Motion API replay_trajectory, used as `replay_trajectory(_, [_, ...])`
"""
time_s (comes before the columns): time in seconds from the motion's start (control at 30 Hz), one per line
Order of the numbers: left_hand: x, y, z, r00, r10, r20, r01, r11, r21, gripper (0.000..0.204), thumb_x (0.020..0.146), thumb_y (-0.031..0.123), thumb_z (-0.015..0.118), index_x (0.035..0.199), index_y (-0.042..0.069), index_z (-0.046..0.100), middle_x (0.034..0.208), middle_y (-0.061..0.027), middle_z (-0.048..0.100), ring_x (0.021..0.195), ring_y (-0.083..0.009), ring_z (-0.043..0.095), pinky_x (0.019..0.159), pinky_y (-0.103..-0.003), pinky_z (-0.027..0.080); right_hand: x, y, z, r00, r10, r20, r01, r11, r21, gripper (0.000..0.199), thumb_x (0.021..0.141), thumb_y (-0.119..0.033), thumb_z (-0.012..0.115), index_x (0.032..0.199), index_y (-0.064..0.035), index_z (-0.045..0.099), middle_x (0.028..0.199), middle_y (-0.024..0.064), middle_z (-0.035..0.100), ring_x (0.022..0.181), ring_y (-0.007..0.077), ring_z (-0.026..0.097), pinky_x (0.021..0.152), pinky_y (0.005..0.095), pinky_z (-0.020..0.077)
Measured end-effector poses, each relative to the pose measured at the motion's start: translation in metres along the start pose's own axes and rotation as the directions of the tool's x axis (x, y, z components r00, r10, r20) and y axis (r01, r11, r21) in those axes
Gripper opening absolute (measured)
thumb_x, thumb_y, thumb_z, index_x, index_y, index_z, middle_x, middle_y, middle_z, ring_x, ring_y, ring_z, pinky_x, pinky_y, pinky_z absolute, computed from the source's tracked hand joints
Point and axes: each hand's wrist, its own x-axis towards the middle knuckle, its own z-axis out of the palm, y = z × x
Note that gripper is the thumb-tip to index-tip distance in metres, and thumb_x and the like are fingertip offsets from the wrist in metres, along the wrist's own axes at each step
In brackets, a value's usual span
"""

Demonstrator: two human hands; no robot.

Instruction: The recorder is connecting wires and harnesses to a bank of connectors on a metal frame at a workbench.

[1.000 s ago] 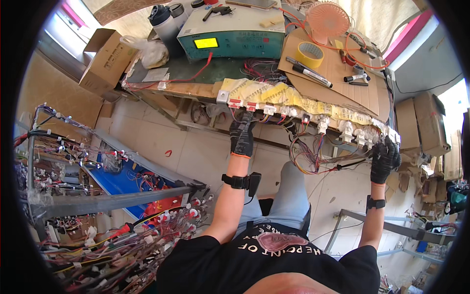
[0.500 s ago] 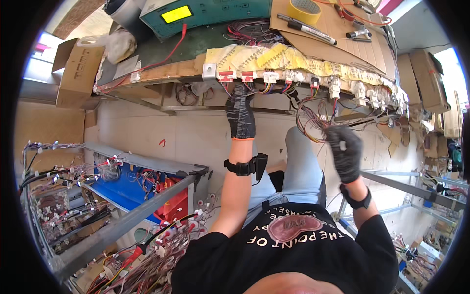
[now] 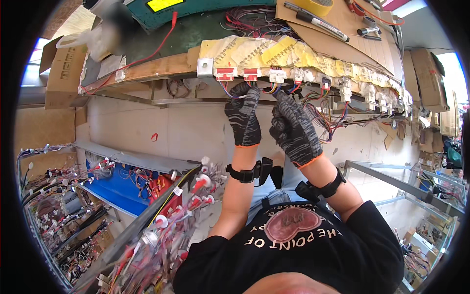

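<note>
- The left hand (image 3: 243, 117) in a dark knit glove reaches up to the red connectors (image 3: 237, 75) on the bench's front edge, fingers curled round the coloured wires (image 3: 270, 89) hanging just below them.
- The right hand (image 3: 292, 130), gloved alike, sits just beside it and slightly lower, closed on the same wire bundle, it seems.
- The connector row runs left to right along the yellow-taped strip (image 3: 274, 51), directly above both hands; the left is nearer the red pair.
- Fingertips are hidden behind the gloves' backs, so which single wire is pinched cannot be told.
</note>
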Motion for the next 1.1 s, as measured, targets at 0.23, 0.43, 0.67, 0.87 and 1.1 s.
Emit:
replay_trajectory(0.23, [-0.007, 0.010, 0.015, 0.996, 0.024, -0.082, -0.016, 0.995, 0.099, 0.012, 0.082, 0.008, 0.056, 0.089, 0.000, 0.061, 0.087, -0.0047, 0.062, 0.079, -0.0124, 0.057, 0.074, -0.028, 0.045, 0.017, 0.017, -0.002, 0.982, -0.189, 0.023, 0.191, 0.971, -0.144, 0.015, 0.089, -0.014, 0.054, 0.104, -0.0115, 0.053, 0.074, -0.0038, 0.045, 0.064, 0.0063, 0.043, 0.055, 0.0176, 0.0367])
replay_trajectory(0.43, [-0.004, 0.001, 0.011, 0.996, 0.045, -0.071, -0.043, 0.999, 0.021, 0.011, 0.083, 0.009, 0.056, 0.091, 0.001, 0.059, 0.084, -0.0043, 0.061, 0.078, -0.0120, 0.056, 0.074, -0.026, 0.045, 0.014, 0.012, 0.016, 0.994, -0.025, -0.106, 0.043, 0.984, 0.172, 0.015, 0.087, -0.006, 0.052, 0.102, -0.0100, 0.053, 0.079, -0.0031, 0.047, 0.066, 0.0059, 0.043, 0.056, 0.0173, 0.0377])
replay_trajectory(0.67, [0.002, 0.001, 0.005, 0.999, -0.041, 0.007, 0.041, 0.998, -0.045, 0.013, 0.082, 0.005, 0.053, 0.090, -0.002, 0.060, 0.084, -0.0063, 0.063, 0.077, -0.0126, 0.056, 0.072, -0.027, 0.045, 0.018, 0.018, 0.013, 0.982, -0.190, 0.003, 0.190, 0.979, -0.077, 0.003, 0.088, -0.013, 0.055, 0.090, -0.0109, 0.054, 0.073, -0.0029, 0.048, 0.064, 0.0067, 0.045, 0.054, 0.0189, 0.0387])
replay_trajectory(0.87, [0.003, 0.008, 0.004, 0.989, -0.136, 0.058, 0.144, 0.973, -0.181, 0.015, 0.083, 0.007, 0.051, 0.091, -0.001, 0.061, 0.085, -0.0069, 0.063, 0.077, -0.0133, 0.058, 0.072, -0.027, 0.047, 0.016, 0.017, 0.017, 0.997, -0.062, -0.054, 0.070, 0.982, 0.174, 0.006, 0.088, -0.012, 0.054, 0.094, -0.0093, 0.054, 0.075, -0.0020, 0.048, 0.066, 0.0077, 0.044, 0.058, 0.0190, 0.0409])
replay_trajectory(1.1, [0.003, 0.016, 0.007, 0.955, -0.247, 0.163, 0.290, 0.891, -0.349, 0.017, 0.084, 0.009, 0.049, 0.092, -0.001, 0.060, 0.086, -0.0072, 0.063, 0.078, -0.0138, 0.059, 0.072, -0.026, 0.048, 0.023, 0.025, 0.021, 0.969, -0.233, -0.087, 0.239, 0.968, 0.072, 0.010, 0.087, -0.014, 0.057, 0.094, -0.0069, 0.057, 0.076, 0.0006, 0.055, 0.064, 0.0092, 0.050, 0.055, 0.0227, 0.0419])
